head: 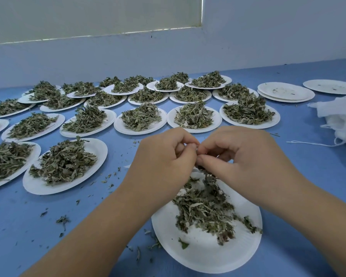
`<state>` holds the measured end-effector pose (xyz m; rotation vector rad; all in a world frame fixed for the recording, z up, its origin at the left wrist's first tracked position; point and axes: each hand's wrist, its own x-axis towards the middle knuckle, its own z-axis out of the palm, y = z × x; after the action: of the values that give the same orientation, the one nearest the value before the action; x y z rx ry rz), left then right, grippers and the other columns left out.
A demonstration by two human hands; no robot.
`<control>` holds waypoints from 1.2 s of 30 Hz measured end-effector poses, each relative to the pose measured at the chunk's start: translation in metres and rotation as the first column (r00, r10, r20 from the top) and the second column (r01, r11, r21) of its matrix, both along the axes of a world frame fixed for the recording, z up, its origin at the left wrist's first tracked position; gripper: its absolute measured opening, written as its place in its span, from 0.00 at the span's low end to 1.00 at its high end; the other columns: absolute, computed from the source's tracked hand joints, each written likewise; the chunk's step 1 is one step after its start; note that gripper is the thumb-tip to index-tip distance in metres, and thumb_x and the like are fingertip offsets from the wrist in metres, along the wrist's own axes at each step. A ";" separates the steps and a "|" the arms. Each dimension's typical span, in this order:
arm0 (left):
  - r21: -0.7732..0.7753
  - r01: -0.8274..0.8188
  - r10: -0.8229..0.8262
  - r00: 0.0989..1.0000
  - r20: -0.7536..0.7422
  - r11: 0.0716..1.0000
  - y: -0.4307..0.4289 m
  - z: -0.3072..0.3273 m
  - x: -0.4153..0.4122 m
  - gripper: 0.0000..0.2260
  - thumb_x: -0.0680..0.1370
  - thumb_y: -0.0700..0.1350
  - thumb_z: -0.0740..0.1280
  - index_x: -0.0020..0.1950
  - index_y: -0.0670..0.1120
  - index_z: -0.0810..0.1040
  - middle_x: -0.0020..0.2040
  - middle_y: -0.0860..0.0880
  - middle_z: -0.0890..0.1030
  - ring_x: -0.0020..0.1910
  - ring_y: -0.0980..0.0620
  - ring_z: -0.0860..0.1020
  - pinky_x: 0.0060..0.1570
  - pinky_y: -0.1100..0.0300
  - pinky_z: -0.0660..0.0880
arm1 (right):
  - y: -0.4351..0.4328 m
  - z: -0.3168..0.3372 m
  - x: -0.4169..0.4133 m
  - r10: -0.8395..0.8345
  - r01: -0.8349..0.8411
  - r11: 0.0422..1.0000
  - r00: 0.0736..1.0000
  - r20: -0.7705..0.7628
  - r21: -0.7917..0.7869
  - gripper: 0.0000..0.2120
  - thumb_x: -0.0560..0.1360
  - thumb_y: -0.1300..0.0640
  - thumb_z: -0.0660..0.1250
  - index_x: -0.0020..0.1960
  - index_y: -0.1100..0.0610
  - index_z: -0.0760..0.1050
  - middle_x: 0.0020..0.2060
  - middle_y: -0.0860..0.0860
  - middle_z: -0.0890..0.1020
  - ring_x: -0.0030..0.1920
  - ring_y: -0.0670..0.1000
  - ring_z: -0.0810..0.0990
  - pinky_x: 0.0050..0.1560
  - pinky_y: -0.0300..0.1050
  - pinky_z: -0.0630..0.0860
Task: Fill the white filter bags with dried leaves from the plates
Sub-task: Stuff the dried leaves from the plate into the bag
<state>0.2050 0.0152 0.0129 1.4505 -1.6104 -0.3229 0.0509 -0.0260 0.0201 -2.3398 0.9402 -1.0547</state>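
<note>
Both hands meet above the far rim of the near plate (pixel 206 258). The left hand (pixel 164 156) and the right hand (pixel 242 154) have their fingers curled in tight, thumbs and fingertips pinching at the spot where the two hands touch. Just below that spot a scrap of a white filter bag (pixel 196 173) shows, and most of it is hidden by the fingers. Dark stems hang from it onto the dried leaves (pixel 204 208), grey-green, curled and thin, which lie thinly spread over the plate's far half.

On the left and at the far side, filled plates (pixel 68 166) stand in close rows, rims touching or overlapping, back almost to the wall (pixel 268 43). Leaf crumbs (pixel 62 219) dot the blue table (pixel 28 236) in the open stretch on the near left. To the right the table lies bare as far as the pile of filter bags (pixel 340 116) at the right edge, with its loose string (pixel 312 143) trailing inward. Stacked empty plates (pixel 286 92) sit far right.
</note>
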 end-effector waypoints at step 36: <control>-0.005 -0.100 0.094 0.954 -0.285 0.995 -0.001 0.012 0.010 0.08 0.77 0.40 0.67 0.41 0.49 0.82 0.24 0.50 0.71 0.22 0.57 0.65 0.23 0.68 0.63 | -0.003 -0.004 -0.001 0.018 -0.101 0.955 0.958 0.285 0.280 0.14 0.66 0.56 0.78 0.44 0.44 0.76 0.40 0.42 0.80 0.35 0.47 0.81 0.35 0.38 0.77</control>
<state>0.2151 0.0146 0.0244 1.3933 -1.3035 -0.4376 0.0499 -0.0290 0.0164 -1.9070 0.8453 -1.1028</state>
